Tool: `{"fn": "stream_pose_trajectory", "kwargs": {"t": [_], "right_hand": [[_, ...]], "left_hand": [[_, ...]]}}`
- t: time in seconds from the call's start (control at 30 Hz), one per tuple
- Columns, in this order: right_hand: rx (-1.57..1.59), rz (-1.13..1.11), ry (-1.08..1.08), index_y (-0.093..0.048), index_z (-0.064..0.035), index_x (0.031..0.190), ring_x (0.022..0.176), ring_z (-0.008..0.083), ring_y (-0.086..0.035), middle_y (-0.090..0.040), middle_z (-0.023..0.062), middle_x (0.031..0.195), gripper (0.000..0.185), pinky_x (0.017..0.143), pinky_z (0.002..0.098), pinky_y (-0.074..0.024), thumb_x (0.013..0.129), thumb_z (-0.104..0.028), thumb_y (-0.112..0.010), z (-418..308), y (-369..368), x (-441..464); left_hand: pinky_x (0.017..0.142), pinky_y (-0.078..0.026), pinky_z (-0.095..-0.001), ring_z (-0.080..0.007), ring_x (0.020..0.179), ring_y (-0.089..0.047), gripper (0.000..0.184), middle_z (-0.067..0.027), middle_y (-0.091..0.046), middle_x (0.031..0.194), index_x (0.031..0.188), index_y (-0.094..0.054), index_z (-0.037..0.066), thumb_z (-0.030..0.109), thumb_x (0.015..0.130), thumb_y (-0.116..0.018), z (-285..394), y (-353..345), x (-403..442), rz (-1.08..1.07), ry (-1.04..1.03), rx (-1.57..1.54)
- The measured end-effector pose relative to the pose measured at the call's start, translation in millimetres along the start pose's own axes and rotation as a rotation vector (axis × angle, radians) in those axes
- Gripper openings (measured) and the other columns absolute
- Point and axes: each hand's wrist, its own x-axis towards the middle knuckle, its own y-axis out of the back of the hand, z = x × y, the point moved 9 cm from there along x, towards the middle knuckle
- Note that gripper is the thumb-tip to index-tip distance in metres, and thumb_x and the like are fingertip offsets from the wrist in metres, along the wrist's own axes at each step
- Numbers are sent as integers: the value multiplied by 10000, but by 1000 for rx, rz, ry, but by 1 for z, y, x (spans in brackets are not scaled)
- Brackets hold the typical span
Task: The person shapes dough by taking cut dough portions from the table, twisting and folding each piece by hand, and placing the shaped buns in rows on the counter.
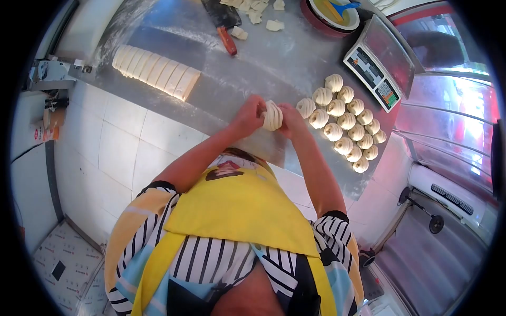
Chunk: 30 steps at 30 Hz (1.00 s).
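Note:
Between my two hands, above the front edge of the metal table, is a twisted dough roll with ridged strands. My left hand grips its left end with curled fingers. At the other end, my right hand is closed on the same roll. Just right of that hand, several shaped dough rolls sit in rows on the table. Farther left lies a row of cut dough strips, pressed side by side.
A scraper with a red handle lies near dough scraps at the back. Beyond the rolls stands a digital scale. A bowl holding a blue-handled brush is at the back right. The metal table has flour smears.

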Motion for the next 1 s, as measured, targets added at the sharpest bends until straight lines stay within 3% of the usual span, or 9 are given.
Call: {"fn": "stream_pose_trajectory", "kwargs": {"t": [0.1, 0.17, 0.3, 0.47, 0.6, 0.7, 0.8, 0.87, 1.0], "right_hand": [[-95, 12, -83, -551, -65, 964, 689, 182, -600, -599, 72, 852, 187, 577, 353, -540, 881, -232, -563, -1, -5, -11], [-199, -15, -205, -555, -61, 978, 687, 180, -588, -592, 77, 860, 228, 588, 358, -546, 892, -272, -548, 0, -9, -24], [-227, -5, -71, -562, -67, 1019, 690, 160, -574, -587, 74, 832, 282, 567, 325, -532, 906, -324, -531, 8, 0, -11], [-154, -66, 82, -540, -36, 1007, 629, 141, -573, -586, 76, 760, 206, 509, 296, -502, 903, -213, -533, 22, 8, 12], [-653, 7, 164, -503, -21, 952, 505, 135, -548, -573, 86, 707, 135, 445, 294, -479, 829, -63, -542, 15, 11, 11], [-714, 33, 132, -483, -33, 948, 462, 137, -539, -564, 82, 667, 177, 412, 288, -459, 785, -15, -550, 14, 11, 4], [-714, 52, 223, -475, -46, 965, 465, 147, -551, -555, 74, 645, 217, 408, 284, -460, 770, 1, -557, 19, 16, 17], [-681, 26, 293, -471, -47, 966, 463, 155, -563, -547, 69, 630, 223, 408, 286, -463, 765, 13, -547, 18, 13, 14], [-537, 24, 98, -472, -48, 953, 492, 176, -604, -570, 88, 653, 209, 416, 311, -472, 765, 15, -535, 24, 18, 13]], "left_hand": [[620, -445, -226, -57, 701, -493, 189, -15, -573, 941, 982, -604, 11, 9, 793, -605, 16, 9, 4, 101, -56, -40], [629, -450, -223, -58, 715, -511, 229, -24, -603, 901, 1030, -602, 15, 17, 801, -596, 7, 3, 10, -30, -30, 11], [634, -458, -242, -62, 743, -545, 262, -23, -632, 828, 1072, -596, 16, 56, 813, -591, -12, 0, 17, -155, -3, 82], [649, -466, -343, -224, 733, -618, 247, -115, -639, 802, 1025, -572, 42, 131, 795, -594, -44, 0, 26, -249, 217, 319], [659, -461, -388, -343, 758, -607, 237, -192, -612, 815, 981, -520, 66, 164, 777, -591, -52, 1, 26, -189, 50, 458], [600, -467, -371, -313, 661, -617, 235, -172, -613, 747, 982, -498, 77, 147, 776, -587, -52, -3, 24, -169, -39, 566], [514, -465, -351, -250, 540, -607, 250, -146, -597, 651, 993, -484, 85, 91, 760, -575, -68, -6, 15, -418, 435, 237], [463, -450, -333, -203, 478, -583, 258, -113, -580, 599, 991, -477, 87, 53, 750, -564, -59, -5, 13, -384, 426, 230], [434, -439, -313, -151, 449, -565, 260, -68, -562, 551, 981, -472, 83, 19, 742, -550, -47, -5, 17, -278, 290, 443]]}}
